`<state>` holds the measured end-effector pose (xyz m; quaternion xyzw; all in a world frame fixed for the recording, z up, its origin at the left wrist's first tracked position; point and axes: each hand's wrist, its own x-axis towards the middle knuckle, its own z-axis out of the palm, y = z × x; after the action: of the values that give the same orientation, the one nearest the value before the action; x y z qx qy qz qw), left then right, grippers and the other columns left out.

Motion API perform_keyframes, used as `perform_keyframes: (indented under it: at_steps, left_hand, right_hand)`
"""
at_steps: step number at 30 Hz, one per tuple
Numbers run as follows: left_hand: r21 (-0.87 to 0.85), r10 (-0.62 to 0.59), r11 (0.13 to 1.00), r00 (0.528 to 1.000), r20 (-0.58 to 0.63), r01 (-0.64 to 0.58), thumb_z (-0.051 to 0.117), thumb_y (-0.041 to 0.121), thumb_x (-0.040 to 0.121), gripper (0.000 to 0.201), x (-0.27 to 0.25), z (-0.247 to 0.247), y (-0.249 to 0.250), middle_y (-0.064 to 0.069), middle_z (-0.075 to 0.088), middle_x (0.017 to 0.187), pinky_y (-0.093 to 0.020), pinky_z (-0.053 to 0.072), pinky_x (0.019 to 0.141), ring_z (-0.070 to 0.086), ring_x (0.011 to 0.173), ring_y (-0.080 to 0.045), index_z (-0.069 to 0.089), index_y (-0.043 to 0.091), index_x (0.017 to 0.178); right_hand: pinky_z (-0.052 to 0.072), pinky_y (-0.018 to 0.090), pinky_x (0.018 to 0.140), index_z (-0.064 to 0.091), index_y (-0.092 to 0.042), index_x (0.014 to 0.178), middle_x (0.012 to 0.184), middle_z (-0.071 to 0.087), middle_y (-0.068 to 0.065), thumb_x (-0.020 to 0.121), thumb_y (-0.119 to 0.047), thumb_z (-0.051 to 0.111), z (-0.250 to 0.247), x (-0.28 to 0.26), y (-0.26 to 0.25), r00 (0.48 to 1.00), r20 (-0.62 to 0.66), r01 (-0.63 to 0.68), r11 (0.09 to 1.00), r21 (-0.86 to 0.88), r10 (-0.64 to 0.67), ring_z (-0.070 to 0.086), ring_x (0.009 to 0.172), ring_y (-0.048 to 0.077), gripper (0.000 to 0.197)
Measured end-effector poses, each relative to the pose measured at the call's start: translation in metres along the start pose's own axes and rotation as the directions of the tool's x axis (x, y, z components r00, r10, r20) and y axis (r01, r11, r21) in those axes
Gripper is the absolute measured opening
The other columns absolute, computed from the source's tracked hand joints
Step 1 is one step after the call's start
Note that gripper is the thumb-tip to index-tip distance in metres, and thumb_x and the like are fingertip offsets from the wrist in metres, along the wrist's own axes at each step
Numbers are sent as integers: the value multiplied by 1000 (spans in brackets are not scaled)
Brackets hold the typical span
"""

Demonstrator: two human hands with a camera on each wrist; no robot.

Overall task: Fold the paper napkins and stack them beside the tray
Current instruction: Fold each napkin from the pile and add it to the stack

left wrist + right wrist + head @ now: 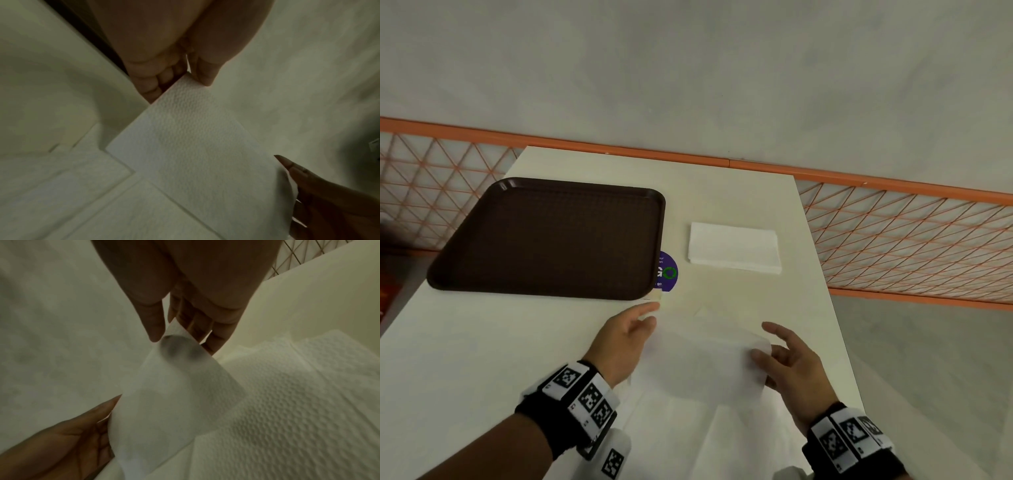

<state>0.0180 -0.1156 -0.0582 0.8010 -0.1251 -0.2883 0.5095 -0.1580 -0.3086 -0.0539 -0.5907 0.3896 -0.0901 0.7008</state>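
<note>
left hand (625, 337) pinching one corner of napkin (702, 356) | right hand (791, 359) pinching other corner | hands apart | folded stack (734, 247) right of tray (551, 236) on table (722, 185)

The left hand (174, 53) pinches a corner of a raised napkin (195, 146) between thumb and fingers (152, 87). The right hand (329, 203) holds the sheet's opposite edge. More embossed napkins (82, 203) lie flat beneath on the table (41, 81).
</note>
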Motion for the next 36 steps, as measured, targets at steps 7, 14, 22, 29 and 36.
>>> perform_keyframes:
  at_steps: [7,14,22,29,36]
  left_hand:
    - [141,21,989,991,133,-40,74,20,82,28,-4,-14,1,8,68,96,-22,52,82,63,86,-10,64,36,103]
    - [254,180,950,983,37,-183,71,24,85,11,-11,-14,9,14,61,96,-19,45,79,58,88,-5,67,34,87]
    - [125,182,974,982,56,-188,65,25,89,6,-17,-13,19,25,68,95,-16,47,86,60,91,6,69,29,92]
    - [169,109,980,993,-39,-101,61,28,92,8,-14,19,-5,9,71,86,-27,54,78,66,84,-8,67,24,94]
    - [571,20,820,1000,11,-23,54,34,94,17,-5,44,-34,5,64,102,-31,50,83,60,93,-16,61,21,103]
  right_hand:
    - [55,24,68,71,-9,95,78,75,7,79,5,73,0,3,-6,999,-9,36,994,-105,-37,68,72,17,21]
    - [44,8,59,73,-21,78,76,67,-2,79,-12,78,-2,4,-19,982,-40,144,879,-454,-182,58,62,-1,10]
    - [44,17,75,69,-24,74,94,69,-16,84,-18,74,-15,2,-30,965,98,260,867,-426,-242,62,78,1,13]
    - [44,18,55,66,-21,76,71,67,-2,88,-22,67,-12,12,-9,985,-27,138,861,-489,-173,55,61,10,12]
    - [50,27,73,64,-24,94,92,65,-6,90,-29,58,-11,33,29,994,54,96,529,-843,-95,60,83,14,9]
